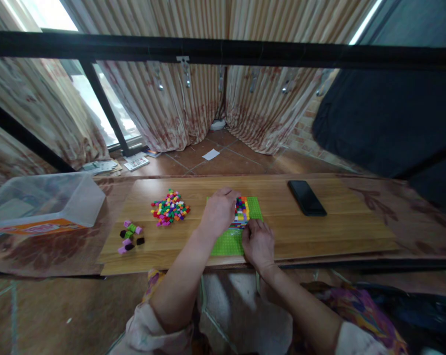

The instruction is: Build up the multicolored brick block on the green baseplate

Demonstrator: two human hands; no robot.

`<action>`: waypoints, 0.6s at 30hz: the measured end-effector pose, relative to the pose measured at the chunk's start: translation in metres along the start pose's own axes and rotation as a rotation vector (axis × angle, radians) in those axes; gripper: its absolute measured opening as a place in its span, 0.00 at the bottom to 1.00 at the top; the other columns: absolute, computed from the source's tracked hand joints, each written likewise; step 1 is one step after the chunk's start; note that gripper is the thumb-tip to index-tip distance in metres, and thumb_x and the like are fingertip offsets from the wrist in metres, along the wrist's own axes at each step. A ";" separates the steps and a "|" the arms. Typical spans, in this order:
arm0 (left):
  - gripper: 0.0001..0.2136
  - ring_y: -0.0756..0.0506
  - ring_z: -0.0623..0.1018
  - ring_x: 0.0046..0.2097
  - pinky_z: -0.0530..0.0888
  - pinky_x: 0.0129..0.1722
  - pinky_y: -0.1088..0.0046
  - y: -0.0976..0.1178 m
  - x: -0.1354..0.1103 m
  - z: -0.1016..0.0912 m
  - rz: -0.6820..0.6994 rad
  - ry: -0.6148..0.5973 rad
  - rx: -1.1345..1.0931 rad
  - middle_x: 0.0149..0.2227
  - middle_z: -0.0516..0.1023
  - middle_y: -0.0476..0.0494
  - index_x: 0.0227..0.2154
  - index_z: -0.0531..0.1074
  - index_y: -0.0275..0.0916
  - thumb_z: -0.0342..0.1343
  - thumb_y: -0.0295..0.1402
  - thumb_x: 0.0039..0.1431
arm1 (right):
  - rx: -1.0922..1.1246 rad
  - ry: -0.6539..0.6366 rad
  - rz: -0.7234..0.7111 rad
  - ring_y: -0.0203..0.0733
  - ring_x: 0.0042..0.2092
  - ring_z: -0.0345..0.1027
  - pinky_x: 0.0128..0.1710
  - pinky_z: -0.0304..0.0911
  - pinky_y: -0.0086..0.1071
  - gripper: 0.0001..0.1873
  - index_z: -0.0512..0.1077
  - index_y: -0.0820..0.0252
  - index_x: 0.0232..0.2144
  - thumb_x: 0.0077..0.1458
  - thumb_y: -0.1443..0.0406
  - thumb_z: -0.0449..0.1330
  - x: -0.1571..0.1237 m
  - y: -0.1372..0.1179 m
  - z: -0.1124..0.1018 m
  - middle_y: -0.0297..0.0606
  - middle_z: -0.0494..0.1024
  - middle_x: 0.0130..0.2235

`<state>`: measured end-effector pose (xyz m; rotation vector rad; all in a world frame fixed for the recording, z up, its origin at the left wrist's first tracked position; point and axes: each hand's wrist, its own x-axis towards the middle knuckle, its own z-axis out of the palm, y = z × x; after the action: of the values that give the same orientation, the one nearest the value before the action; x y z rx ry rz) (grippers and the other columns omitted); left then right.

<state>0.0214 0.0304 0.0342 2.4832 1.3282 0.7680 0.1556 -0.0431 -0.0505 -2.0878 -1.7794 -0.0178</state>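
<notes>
A small walled structure of multicoloured toy bricks (242,212) stands on a green studded baseplate (228,245). My left hand (220,211) reaches over its left side with the fingers bent and closed. Whatever those fingers hold is hidden behind the hand. At the structure's front right corner, my right hand (259,241) has its fingers curled against the bricks, thumb side inward. To the left lies a pile of small loose bricks (170,209) in many colours. Nearer the table's left end are several larger pink, green and black bricks (130,235).
The low wooden table (341,227) carries a black phone (306,198) on its right. A clear plastic bin (93,197) with an orange label stands beyond the left end. Behind the table are a dark metal rail (245,52), curtains and papers on the tiled floor.
</notes>
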 end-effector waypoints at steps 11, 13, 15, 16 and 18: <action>0.18 0.45 0.76 0.49 0.70 0.53 0.69 0.003 0.004 0.012 -0.009 0.000 0.068 0.47 0.78 0.42 0.54 0.68 0.38 0.47 0.23 0.62 | -0.008 0.021 -0.009 0.45 0.39 0.64 0.39 0.51 0.35 0.09 0.70 0.58 0.32 0.60 0.68 0.51 0.000 0.000 0.001 0.40 0.75 0.35; 0.18 0.45 0.76 0.49 0.71 0.53 0.69 0.003 0.003 0.013 -0.027 -0.002 0.061 0.47 0.78 0.42 0.55 0.67 0.39 0.47 0.24 0.63 | -0.006 0.024 -0.011 0.45 0.39 0.64 0.39 0.51 0.35 0.09 0.70 0.58 0.32 0.60 0.68 0.51 0.000 0.000 0.001 0.40 0.75 0.35; 0.19 0.46 0.76 0.49 0.71 0.52 0.70 0.003 0.002 0.014 -0.044 -0.006 0.053 0.47 0.78 0.43 0.55 0.67 0.40 0.46 0.24 0.63 | -0.005 0.022 -0.009 0.45 0.39 0.64 0.39 0.51 0.35 0.09 0.70 0.58 0.32 0.60 0.68 0.50 0.000 0.000 0.000 0.40 0.75 0.35; 0.19 0.46 0.77 0.49 0.71 0.52 0.70 0.003 0.002 0.014 -0.051 -0.007 0.049 0.47 0.78 0.43 0.55 0.67 0.40 0.46 0.24 0.63 | -0.004 0.019 -0.008 0.46 0.39 0.64 0.39 0.51 0.35 0.09 0.71 0.58 0.32 0.59 0.69 0.50 0.000 0.000 0.000 0.40 0.75 0.35; 0.19 0.46 0.77 0.49 0.72 0.52 0.70 0.004 0.001 0.014 -0.058 -0.006 0.044 0.48 0.78 0.43 0.56 0.66 0.40 0.46 0.24 0.63 | -0.002 0.013 -0.006 0.45 0.39 0.64 0.40 0.51 0.35 0.09 0.71 0.58 0.32 0.59 0.69 0.51 0.000 -0.001 -0.001 0.40 0.75 0.35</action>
<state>0.0319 0.0297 0.0246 2.4659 1.4232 0.7258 0.1550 -0.0428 -0.0494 -2.0792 -1.7781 -0.0346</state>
